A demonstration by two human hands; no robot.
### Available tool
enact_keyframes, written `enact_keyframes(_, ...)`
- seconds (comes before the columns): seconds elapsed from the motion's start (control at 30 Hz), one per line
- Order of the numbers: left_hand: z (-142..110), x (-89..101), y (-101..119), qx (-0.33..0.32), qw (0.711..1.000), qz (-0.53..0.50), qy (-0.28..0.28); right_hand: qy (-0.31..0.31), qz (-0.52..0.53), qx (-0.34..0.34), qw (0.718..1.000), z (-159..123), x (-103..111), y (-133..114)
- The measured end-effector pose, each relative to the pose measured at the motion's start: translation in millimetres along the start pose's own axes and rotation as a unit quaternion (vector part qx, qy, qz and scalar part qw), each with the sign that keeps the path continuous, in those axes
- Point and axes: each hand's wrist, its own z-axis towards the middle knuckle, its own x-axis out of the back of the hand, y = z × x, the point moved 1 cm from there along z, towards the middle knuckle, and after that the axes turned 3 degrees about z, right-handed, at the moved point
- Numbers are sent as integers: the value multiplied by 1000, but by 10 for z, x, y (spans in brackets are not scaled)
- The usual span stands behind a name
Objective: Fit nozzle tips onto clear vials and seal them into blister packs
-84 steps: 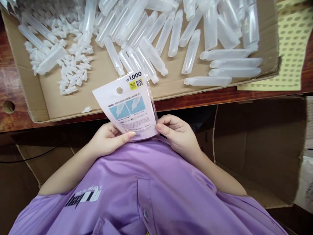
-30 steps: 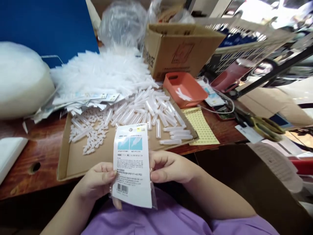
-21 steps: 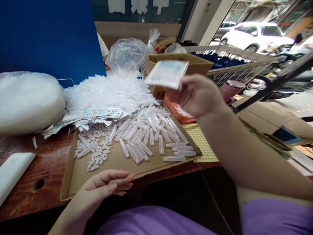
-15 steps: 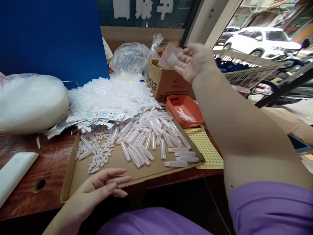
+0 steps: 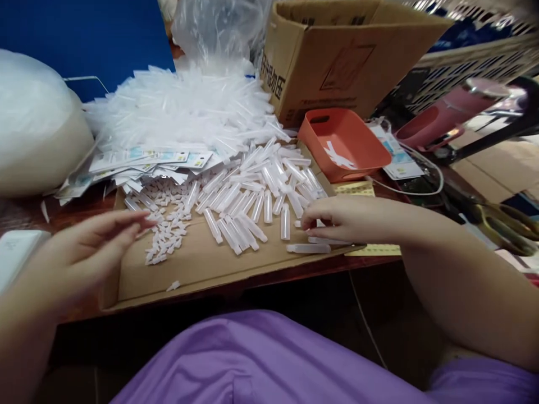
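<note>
My left hand (image 5: 95,244) is over the left side of a shallow cardboard tray (image 5: 202,269), fingers stretched out and thumb a little apart. Its fingertips are beside a heap of small white plastic caps (image 5: 168,230). One loose cap (image 5: 173,285) lies alone near the tray's front edge. At the tray's right side, my right hand (image 5: 337,219) has its fingers bent down around a clear plastic tube, mostly covered by them. Another clear tube (image 5: 308,248) lies flat just in front of that hand. Many more tubes (image 5: 240,196) are spread across the tray's middle.
Behind the tray rises a big pile of clear plastic pieces (image 5: 189,106), with printed cards (image 5: 143,160) under its front. A cardboard box (image 5: 328,62) and an orange basket (image 5: 311,137) stand at the back right. Scissors (image 5: 505,224) and a pink bottle (image 5: 455,112) are further right.
My right hand has come back from above the cardboard box to the tubes, without the clear piece near its fingers. My left hand has moved left and forward to the caps. The view has tilted down.
</note>
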Motion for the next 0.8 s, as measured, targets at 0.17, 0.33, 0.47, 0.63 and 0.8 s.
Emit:
enact_keyframes(0.17, 403, 91, 280, -28, 963, 256, 76, -38, -74, -10, 997, 101, -323, -164)
enact_keyframes(0.33, 475, -263, 534, -236, 895, 378, -25, -25, -125, -5, 992, 164, -355, -197)
enact_keyframes(0.47, 406, -760, 576, -439, 777, 443, -87, 36, 21, 31, 999, 99, -314, -162)
enact_keyframes(0.63, 366, -1013, 535, -530, 751, 385, -85, 150, 378, 73, 911, 98, -518, -190)
enact_keyframes(0.8, 442, -943, 403, -490, 789, 362, -80, 209, 597, 52, 772, 195, -773, -300)
